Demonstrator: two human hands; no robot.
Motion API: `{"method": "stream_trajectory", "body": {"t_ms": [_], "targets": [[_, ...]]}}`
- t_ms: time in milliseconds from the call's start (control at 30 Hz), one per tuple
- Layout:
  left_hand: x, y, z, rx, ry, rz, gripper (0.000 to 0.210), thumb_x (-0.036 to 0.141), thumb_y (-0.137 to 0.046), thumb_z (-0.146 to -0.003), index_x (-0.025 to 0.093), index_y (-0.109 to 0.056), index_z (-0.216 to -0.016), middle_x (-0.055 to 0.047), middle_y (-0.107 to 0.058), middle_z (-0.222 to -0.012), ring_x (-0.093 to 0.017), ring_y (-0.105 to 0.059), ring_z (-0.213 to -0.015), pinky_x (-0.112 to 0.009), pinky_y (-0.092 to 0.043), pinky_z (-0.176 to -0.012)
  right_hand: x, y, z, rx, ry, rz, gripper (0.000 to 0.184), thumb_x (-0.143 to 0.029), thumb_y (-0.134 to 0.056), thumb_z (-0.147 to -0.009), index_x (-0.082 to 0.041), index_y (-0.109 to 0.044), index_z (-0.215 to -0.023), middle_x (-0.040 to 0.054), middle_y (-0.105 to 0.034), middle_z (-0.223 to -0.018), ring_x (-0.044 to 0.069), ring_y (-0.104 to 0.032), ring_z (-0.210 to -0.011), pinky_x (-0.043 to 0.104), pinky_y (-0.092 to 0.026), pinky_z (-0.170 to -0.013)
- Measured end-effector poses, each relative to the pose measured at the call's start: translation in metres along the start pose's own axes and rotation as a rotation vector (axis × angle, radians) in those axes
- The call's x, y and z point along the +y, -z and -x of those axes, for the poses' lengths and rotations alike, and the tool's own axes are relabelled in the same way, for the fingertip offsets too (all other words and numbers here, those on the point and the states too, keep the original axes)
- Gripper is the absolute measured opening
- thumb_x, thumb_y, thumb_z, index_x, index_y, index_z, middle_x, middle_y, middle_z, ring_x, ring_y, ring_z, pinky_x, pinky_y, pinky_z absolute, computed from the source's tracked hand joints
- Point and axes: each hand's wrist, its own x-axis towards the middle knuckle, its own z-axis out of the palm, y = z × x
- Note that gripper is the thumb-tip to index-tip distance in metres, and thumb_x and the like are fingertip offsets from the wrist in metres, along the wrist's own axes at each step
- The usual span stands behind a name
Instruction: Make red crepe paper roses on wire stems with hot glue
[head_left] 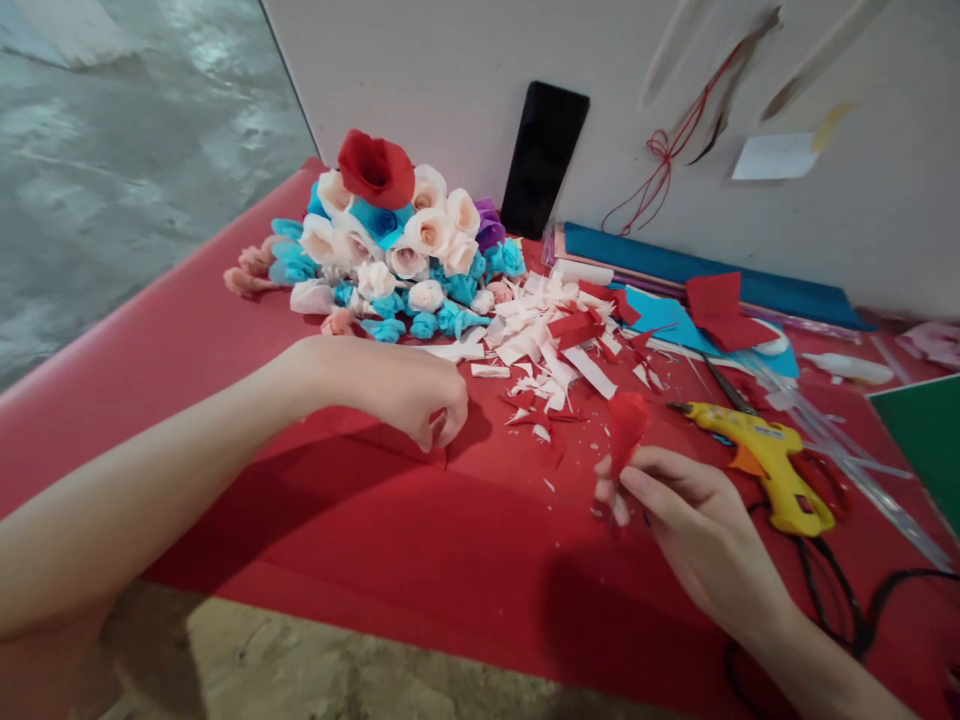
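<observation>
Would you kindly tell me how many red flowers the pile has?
1: the red flower, atop the flower pile; others may be hidden beneath. The red paper in the right hand is separate.

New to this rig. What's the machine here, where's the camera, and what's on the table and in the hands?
There's no machine: these are a person's two bare hands, seen from a single camera worn on the head, looking forward and down.

The left hand is curled over the red-covered table; whether it holds anything is hidden. The right hand holds a red, flared, paper-like piece between its fingers.

Behind the left hand is a pile of white, blue, pink, purple and red paper-like flowers. Beside it lie white and red paper-like scraps. To the right is a yellow glue gun with an orange trigger. At the back, a black, flat, phone-like slab leans against a pale upright panel.
</observation>
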Motion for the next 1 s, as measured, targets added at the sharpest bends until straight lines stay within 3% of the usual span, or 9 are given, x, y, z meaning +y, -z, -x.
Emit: {"method": "stream_trajectory", "body": {"t_ms": [133,233,400,633,1000], "targets": [[-0.0002,-0.0003,-0.0014,0.003,0.01,-0.003,0.01,0.011,-0.058,-0.068,0.016,-0.063,-0.074,0.002,-0.06,-0.07,-0.009,-0.047,-0.06,-0.018,-0.03,-0.052,-0.0007,0.0005,-0.0006,-0.003,0.004,0.009,0.016,-0.032,-0.056,-0.081,-0.02,-0.057,-0.07,-0.0025,-0.057,-0.061,0.01,-0.052,-0.062,0.024,-0.04,-0.063],[-0.0007,-0.0007,-0.0019,-0.014,0.01,-0.011,0.005,0.012,-0.059,-0.068,0.015,-0.062,-0.067,0.001,-0.059,-0.066,-0.009,-0.046,-0.058,-0.018,-0.029,-0.051,-0.0005,0.0006,-0.0016,-0.009,0.011,0.017,0.019,-0.031,-0.056,-0.081,-0.019,-0.056,-0.067,-0.0027,-0.056,-0.061,0.009,-0.052,-0.062,0.024,-0.04,-0.065],[-0.0024,-0.0009,-0.0019,-0.049,0.002,-0.012,0.013,0.004,-0.055,-0.064,0.015,-0.061,-0.06,0.002,-0.056,-0.057,-0.008,-0.042,-0.052,-0.021,-0.028,-0.052,0.0001,0.0005,-0.0019,-0.004,0.005,0.015,0.017,-0.031,-0.056,-0.081,-0.02,-0.057,-0.068,-0.0026,-0.056,-0.06,0.011,-0.052,-0.063,0.025,-0.04,-0.065],[-0.0025,-0.001,-0.0059,-0.085,0.039,0.0,0.006,0.016,-0.057,-0.068,0.018,-0.063,-0.07,0.001,-0.063,-0.069,-0.011,-0.051,-0.058,-0.019,-0.03,-0.048,0.0006,0.0007,-0.0019,0.0,0.018,0.023,0.018,-0.031,-0.056,-0.081,-0.019,-0.057,-0.068,-0.0014,-0.058,-0.064,0.01,-0.052,-0.063,0.025,-0.04,-0.064],[-0.0018,-0.0008,-0.0082,-0.09,0.011,0.048,0.011,0.014,-0.055,-0.069,0.019,-0.064,-0.074,0.001,-0.065,-0.07,-0.012,-0.054,-0.059,-0.02,-0.033,-0.05,-0.0009,0.001,-0.0015,-0.001,0.026,0.032,0.018,-0.032,-0.055,-0.081,-0.02,-0.058,-0.068,-0.0018,-0.057,-0.063,0.01,-0.052,-0.063,0.024,-0.041,-0.064]]}}
